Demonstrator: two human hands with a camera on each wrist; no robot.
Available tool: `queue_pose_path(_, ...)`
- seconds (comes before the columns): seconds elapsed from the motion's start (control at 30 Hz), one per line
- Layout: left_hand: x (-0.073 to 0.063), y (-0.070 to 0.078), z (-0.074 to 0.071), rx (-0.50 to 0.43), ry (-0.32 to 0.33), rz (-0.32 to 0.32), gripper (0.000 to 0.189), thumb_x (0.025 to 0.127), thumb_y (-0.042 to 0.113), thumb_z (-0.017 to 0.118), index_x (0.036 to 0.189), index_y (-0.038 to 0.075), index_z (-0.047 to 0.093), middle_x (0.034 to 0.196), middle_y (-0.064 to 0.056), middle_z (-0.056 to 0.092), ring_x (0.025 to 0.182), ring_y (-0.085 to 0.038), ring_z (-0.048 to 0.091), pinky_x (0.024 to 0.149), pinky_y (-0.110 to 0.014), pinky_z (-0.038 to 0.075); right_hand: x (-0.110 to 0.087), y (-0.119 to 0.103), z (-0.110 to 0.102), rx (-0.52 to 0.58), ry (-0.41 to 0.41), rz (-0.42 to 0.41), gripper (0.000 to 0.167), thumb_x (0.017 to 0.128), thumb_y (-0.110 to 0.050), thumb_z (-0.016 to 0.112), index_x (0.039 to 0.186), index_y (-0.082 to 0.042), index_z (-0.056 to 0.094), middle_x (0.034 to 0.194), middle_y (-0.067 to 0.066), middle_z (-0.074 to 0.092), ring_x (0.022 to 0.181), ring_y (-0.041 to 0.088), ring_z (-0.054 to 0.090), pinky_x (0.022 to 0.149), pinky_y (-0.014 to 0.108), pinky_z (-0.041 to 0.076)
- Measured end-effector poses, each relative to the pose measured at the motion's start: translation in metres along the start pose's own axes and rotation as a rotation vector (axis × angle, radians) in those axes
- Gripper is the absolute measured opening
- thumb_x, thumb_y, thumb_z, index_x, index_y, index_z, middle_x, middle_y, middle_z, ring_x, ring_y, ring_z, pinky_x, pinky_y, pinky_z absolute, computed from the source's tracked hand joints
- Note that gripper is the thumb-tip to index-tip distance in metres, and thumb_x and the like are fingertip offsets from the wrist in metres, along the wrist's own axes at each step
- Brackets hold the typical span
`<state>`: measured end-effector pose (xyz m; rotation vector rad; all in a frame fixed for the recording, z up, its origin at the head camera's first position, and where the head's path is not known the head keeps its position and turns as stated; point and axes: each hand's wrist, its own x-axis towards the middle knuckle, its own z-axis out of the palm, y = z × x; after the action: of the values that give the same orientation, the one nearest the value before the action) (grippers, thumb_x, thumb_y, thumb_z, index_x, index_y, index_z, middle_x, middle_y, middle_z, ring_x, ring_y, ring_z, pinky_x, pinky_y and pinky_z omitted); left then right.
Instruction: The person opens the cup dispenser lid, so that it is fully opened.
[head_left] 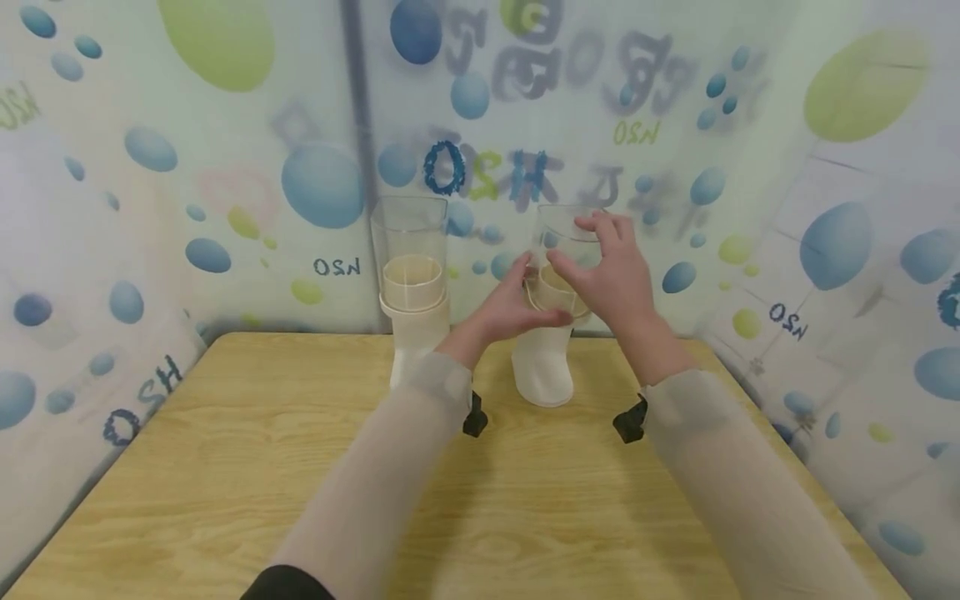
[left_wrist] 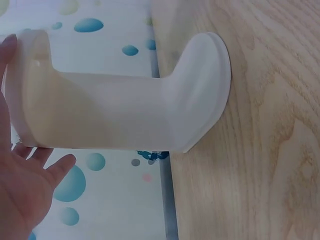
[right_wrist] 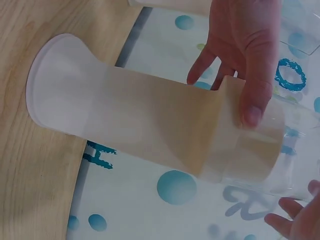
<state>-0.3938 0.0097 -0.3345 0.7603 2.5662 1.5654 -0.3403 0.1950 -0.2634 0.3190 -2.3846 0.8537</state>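
Note:
At the back of the table stands a cream-white stand (head_left: 543, 367) with a flared foot, a wide collar and a clear cylinder (right_wrist: 302, 145) on top. My left hand (head_left: 502, 308) grips the collar, its thumb (right_wrist: 254, 107) across the near side and its fingers round the back. Up by the clear cylinder is my right hand (head_left: 617, 271), with loosely bent, spread fingers; its fingertips overlap the cylinder in the head view and lie along its edge in the right wrist view. In the left wrist view the collar (left_wrist: 37, 90) meets the left fingers.
A matching stand (head_left: 416, 329) with its own clear cylinder (head_left: 408, 225) stands to the left. Both are near the back edge of the wood-grain table (head_left: 247, 467). Behind and at both sides hang curtains (head_left: 255, 125) printed with blue and green drops.

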Motion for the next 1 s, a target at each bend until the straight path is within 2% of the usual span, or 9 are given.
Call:
queue_pose_path(0.1, 0.001, -0.004, 0.004, 0.004, 0.028, 0.017, 0.132, 0.084, 0.051, 0.095, 0.178, 0.021, 0.007, 0.175, -0.012, 0.035, 0.158, -0.033, 0.042, 0.129, -0.056, 0.038, -0.001, 0.001, 0.006, 0.040, 0.040, -0.003, 0.069, 0.097, -0.046, 0.080, 0.152, -0.010, 0.061, 0.169, 0.016, 0.042, 0.139, 0.048, 0.059, 0.113, 0.065, 0.050)
queue_pose_path(0.2, 0.003, -0.009, 0.009, 0.012, 0.059, 0.035, 0.132, 0.082, 0.053, 0.095, 0.177, 0.021, 0.010, 0.175, -0.012, 0.035, 0.156, -0.032, 0.044, 0.127, -0.056, 0.041, -0.002, 0.002, 0.008, 0.075, 0.063, -0.001, 0.067, 0.096, -0.043, 0.082, 0.150, -0.008, 0.063, 0.168, 0.015, 0.043, 0.143, 0.045, 0.056, 0.117, 0.064, 0.048)
queue_pose_path(0.47, -0.003, -0.009, 0.022, 0.028, 0.158, 0.063, 0.129, 0.080, 0.054, 0.097, 0.175, 0.017, 0.016, 0.171, -0.012, 0.037, 0.146, -0.029, 0.052, 0.120, -0.049, 0.050, -0.001, 0.006, 0.009, 0.120, 0.074, -0.019, 0.068, 0.094, -0.041, 0.084, 0.150, -0.008, 0.063, 0.167, 0.015, 0.045, 0.140, 0.042, 0.058, 0.114, 0.059, 0.052)
queue_pose_path(0.6, -0.008, -0.007, 0.029, 0.024, 0.204, 0.071, 0.130, 0.080, 0.055, 0.097, 0.175, 0.015, 0.017, 0.170, -0.011, 0.038, 0.139, -0.027, 0.055, 0.113, -0.047, 0.054, -0.002, 0.009, 0.008, 0.164, 0.071, -0.009, 0.069, 0.093, -0.039, 0.085, 0.150, -0.008, 0.063, 0.166, 0.013, 0.046, 0.145, 0.039, 0.055, 0.117, 0.059, 0.052)
queue_pose_path(1.0, -0.018, 0.002, 0.044, 0.063, 0.297, 0.024, 0.131, 0.077, 0.062, 0.097, 0.174, 0.018, 0.021, 0.169, -0.011, 0.040, 0.147, -0.033, 0.049, 0.114, -0.054, 0.053, -0.005, 0.014, 0.004, 0.261, 0.074, -0.026, 0.061, 0.092, -0.034, 0.088, 0.144, -0.009, 0.066, 0.164, 0.008, 0.049, 0.148, 0.031, 0.054, 0.118, 0.062, 0.051)
